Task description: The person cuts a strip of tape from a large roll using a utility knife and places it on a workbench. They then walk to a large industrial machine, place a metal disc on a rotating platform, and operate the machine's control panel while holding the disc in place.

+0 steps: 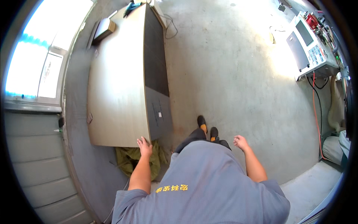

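Note:
My left hand [145,148] rests at the near right corner of a long wooden-topped cabinet [119,82]. Its fingers are spread over the edge of the top, and it grips nothing. The cabinet's side panel [158,108] is dark grey and faces the open floor. Away from any object, my right hand [241,142] hangs over the floor to the right of my body. Its fingers are loosely curled, with nothing visible in them. Just below my left hand, an olive-green cloth or bag [136,160] lies bunched against the cabinet's near end.
Concrete floor [231,74] stretches ahead. A box-like object [105,30] sits at the cabinet's far left, with dark tools [131,7] nearby. At right stands a white instrument [307,46] with a screen and buttons; orange and black cables hang below it. A window [41,56] is at left.

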A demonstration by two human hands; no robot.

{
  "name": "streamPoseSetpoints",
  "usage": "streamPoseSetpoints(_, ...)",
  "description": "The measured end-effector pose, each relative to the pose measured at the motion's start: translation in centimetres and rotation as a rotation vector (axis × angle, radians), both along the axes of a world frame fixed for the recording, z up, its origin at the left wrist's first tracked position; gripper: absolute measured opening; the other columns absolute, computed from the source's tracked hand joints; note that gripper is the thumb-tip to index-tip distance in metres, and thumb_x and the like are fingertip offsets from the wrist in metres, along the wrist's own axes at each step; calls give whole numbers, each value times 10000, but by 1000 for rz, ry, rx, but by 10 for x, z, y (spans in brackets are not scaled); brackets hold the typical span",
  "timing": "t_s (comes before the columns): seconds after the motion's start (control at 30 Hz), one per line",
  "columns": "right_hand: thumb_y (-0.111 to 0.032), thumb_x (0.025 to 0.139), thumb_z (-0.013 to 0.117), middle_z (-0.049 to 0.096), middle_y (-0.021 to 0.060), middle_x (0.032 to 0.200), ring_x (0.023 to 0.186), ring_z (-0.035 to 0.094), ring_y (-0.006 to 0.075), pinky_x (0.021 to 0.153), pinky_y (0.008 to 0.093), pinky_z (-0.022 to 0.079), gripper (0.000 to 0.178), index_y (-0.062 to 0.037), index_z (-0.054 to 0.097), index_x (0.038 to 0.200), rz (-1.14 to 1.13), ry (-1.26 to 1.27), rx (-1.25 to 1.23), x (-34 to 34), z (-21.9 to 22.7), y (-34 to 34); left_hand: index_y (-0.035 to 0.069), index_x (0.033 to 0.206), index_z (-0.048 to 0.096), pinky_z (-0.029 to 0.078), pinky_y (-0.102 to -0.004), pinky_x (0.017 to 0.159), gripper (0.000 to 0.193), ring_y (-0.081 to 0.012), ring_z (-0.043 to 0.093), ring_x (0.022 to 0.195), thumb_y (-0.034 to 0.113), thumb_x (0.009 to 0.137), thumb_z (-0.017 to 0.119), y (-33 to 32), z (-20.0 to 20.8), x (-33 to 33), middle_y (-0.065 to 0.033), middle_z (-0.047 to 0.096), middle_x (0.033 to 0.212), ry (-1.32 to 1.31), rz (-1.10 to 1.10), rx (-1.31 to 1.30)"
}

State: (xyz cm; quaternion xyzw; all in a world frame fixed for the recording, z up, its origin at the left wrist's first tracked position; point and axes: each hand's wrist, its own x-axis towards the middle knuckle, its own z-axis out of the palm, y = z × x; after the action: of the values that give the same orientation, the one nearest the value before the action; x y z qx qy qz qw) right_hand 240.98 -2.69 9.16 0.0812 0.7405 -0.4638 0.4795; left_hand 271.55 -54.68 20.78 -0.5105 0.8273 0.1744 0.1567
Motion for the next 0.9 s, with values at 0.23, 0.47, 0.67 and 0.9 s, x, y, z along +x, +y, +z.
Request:
streamPoseSetpoints(0.23,-137,889,517,652,91,811,609,607,169,503,291,466,210,-20,603,1041,37,-87,155,-3,-14,20,49,1490,137,233,-449,1142,928,-451,115,1410,127,770,717,0,4,-3,-306,75,1518,-51,37,24)
streamPoseSetpoints(0.47,-189,914,521,625,88,748,568,576,161,474,296,454,219,-37,577,1062,16,-83,198,-19,-43,26,46,1488,124,236,-489,1130,897,-474,125,1397,142,799,690,-11,-12,8,-326,128,1498,-5,-91,-41)
streamPoseSetpoints(0.67,-196,930,503,630,71,859,653,587,136,525,253,451,276,-54,566,1158,-83,-133,115,-17,-18,17,81,1506,63,251,-455,1135,900,-436,84,1420,124,842,669,1,3,0,-272,30,1538,-120,-15,5)
streamPoseSetpoints(0.9,-264,943,508,641,54,872,681,600,144,585,291,482,304,-73,565,1173,-13,-241,217,10,-19,37,71,1503,71,221,-457,1143,898,-442,91,1418,126,837,671,3,6,-9,-285,44,1532,-56,-42,6)
